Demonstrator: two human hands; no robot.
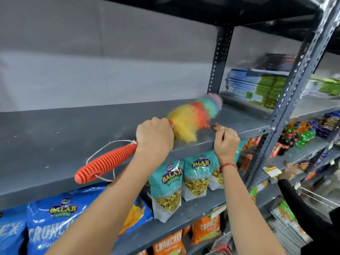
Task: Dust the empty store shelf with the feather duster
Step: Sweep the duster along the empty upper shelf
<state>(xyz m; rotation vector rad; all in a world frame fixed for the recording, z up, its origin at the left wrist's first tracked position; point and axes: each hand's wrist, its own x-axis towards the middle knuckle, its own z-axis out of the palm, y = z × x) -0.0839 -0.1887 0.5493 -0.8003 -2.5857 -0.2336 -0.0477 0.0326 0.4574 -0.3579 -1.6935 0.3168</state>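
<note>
Left hand (154,134) grips feather duster (193,116) on bare shelf (64,126); snack bags (166,186) below.

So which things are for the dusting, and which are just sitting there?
For the dusting:
- feather duster, held by the left hand
- empty shelf
- right hand resting on the shelf edge

Just sitting there:
- Balaji snack bags
- stacked notebooks
- soda bottles

Rainbow feather duster (193,118), orange-handled, lies angled across the bare grey shelf (55,137).
</note>
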